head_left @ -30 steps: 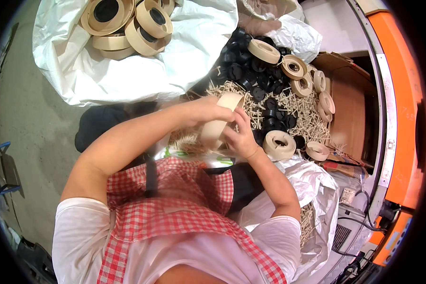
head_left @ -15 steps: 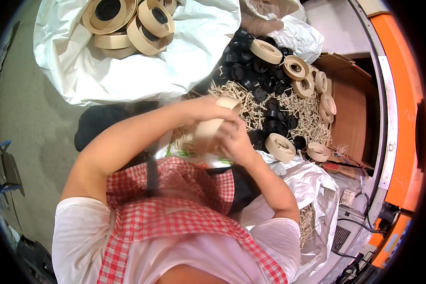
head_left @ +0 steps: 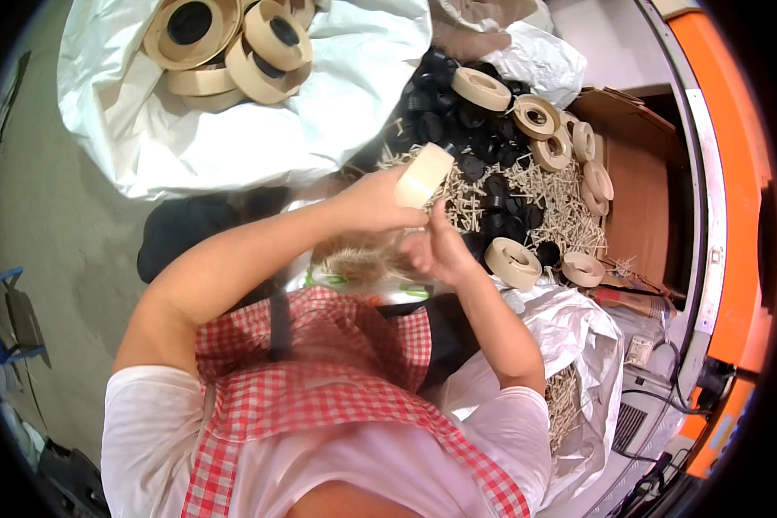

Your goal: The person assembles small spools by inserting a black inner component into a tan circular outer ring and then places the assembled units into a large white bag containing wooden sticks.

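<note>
My left hand [head_left: 373, 200] grips a cream-coloured plastic ring [head_left: 424, 175] by its near side, its wide outer wall facing up. Just below and to the right of the ring is my right hand [head_left: 443, 250], thumb raised and fingers apart, holding nothing. Its fingertips are a little blurred. Beyond both hands lies a heap of small beige plastic pegs [head_left: 570, 203] mixed with round black caps [head_left: 502, 226]. Another cream ring [head_left: 513, 262] rests at the heap's near edge, close to my right wrist.
A white sack [head_left: 345, 104] at the upper left holds several cream rings [head_left: 268, 65] with black centres. More rings line the heap's right side, beside a cardboard box [head_left: 634, 173]. A white bag [head_left: 591, 345] containing pegs stands near my right elbow. An orange frame [head_left: 734, 190] borders the right.
The ring has tilted and moved slightly up and right in my left hand. My right hand has come off it and lowered, its fingers spreading.
</note>
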A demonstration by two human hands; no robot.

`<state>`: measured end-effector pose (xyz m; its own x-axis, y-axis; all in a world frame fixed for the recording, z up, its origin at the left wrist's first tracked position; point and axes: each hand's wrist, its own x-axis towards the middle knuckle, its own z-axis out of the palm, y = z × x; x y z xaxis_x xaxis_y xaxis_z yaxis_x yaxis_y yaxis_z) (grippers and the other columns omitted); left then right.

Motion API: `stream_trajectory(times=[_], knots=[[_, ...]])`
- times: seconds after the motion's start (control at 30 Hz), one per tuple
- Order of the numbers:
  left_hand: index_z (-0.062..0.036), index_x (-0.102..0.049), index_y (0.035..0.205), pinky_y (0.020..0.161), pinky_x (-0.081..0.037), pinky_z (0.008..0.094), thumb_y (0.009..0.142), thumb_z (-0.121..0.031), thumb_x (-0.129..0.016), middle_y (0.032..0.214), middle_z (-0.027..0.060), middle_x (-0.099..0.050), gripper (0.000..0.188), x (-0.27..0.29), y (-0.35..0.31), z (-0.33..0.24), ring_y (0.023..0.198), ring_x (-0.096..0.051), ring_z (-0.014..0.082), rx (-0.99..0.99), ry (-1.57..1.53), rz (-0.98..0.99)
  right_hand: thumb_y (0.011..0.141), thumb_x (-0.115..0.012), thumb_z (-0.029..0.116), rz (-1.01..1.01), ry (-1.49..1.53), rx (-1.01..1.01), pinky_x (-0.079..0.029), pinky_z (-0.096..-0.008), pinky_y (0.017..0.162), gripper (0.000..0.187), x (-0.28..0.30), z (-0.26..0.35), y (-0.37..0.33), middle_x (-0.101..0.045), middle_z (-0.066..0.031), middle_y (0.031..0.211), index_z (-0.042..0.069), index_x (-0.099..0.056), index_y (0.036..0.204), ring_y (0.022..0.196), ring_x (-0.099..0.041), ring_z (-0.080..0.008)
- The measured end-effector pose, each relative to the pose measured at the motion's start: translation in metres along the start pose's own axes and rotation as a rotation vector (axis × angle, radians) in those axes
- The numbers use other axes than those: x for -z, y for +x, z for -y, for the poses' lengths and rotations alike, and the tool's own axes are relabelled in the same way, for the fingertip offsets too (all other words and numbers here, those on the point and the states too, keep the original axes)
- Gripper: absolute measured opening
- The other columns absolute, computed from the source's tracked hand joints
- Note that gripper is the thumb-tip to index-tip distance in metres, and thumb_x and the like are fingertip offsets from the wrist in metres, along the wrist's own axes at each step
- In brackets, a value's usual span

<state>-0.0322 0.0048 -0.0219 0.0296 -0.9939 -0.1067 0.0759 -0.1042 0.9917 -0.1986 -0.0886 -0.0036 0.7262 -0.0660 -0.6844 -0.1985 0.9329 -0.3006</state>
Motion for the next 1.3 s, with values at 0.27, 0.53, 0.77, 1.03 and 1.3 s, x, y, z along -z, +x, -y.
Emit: stream_trajectory(times=[0.27, 0.53, 0.77, 1.03, 1.3], knots=[[-0.0061, -0.048, 0.114, 0.08, -0.05, 0.0313, 0.084, -0.024, -0.066, 0.103, 0.0052, -0.058, 0.039, 0.063, 0.004, -0.051, 0.09, -0.057, 0.0135, -0.508, -0.797, -0.602, 0.068, -0.075, 0.034, -1.279, -2.364, 0.161, -0.035, -0.0476, 0.098, 0.077, 0.159, 0.049, -0.072, -0.049, -0.0119, 0.128, 0.004, -0.041, 0.131, 0.118, -0.045, -0.033], [0.0013, -0.042, 0.132, 0.085, -0.048, 0.0281, 0.085, -0.025, -0.065, 0.117, 0.0122, -0.058, 0.058, 0.009, 0.023, -0.002, 0.098, -0.058, 0.0148, -0.025, -0.207, -0.237, 0.084, -0.06, 0.041, -0.996, -1.018, 0.896, -0.051, -0.0342, 0.074, 0.049, 0.116, 0.06, -0.069, -0.064, -0.0131, 0.097, 0.0, -0.055, 0.111, 0.083, -0.063, -0.0223], [0.002, -0.037, 0.129, 0.085, -0.052, 0.0325, 0.08, -0.015, -0.065, 0.114, 0.014, -0.057, 0.059, 0.012, 0.022, -0.01, 0.097, -0.061, 0.0181, 0.033, -0.672, -0.099, 0.093, -0.047, 0.037, -0.319, -0.175, 0.651, -0.049, -0.0419, 0.084, 0.047, 0.053, 0.039, 0.006, -0.065, -0.0157, 0.094, 0.003, -0.047, 0.125, 0.094, -0.062, -0.0293], [-0.0006, -0.038, 0.126, 0.087, -0.049, 0.0336, 0.076, -0.013, -0.067, 0.113, 0.0097, -0.055, 0.059, 0.021, 0.023, -0.01, 0.101, -0.057, 0.018, 0.034, -0.714, -0.271, 0.079, -0.058, 0.017, -0.186, -2.685, -0.304, -0.043, -0.041, 0.086, 0.018, 0.211, -0.025, 0.046, -0.058, 0.0, 0.116, 0.017, -0.066, 0.094, 0.113, -0.05, -0.0245], [-0.0009, -0.044, 0.125, 0.085, -0.049, 0.0314, 0.076, -0.013, -0.066, 0.111, 0.0085, -0.056, 0.055, 0.018, 0.02, -0.02, 0.1, -0.057, 0.017, -0.013, -0.69, -0.223, 0.083, -0.055, 0.017, -0.619, -2.604, 0.314, -0.045, -0.0435, 0.078, 0.017, 0.163, 0.034, 0.013, -0.062, -0.0123, 0.092, 0.012, -0.058, 0.098, 0.092, -0.056, -0.0312]])
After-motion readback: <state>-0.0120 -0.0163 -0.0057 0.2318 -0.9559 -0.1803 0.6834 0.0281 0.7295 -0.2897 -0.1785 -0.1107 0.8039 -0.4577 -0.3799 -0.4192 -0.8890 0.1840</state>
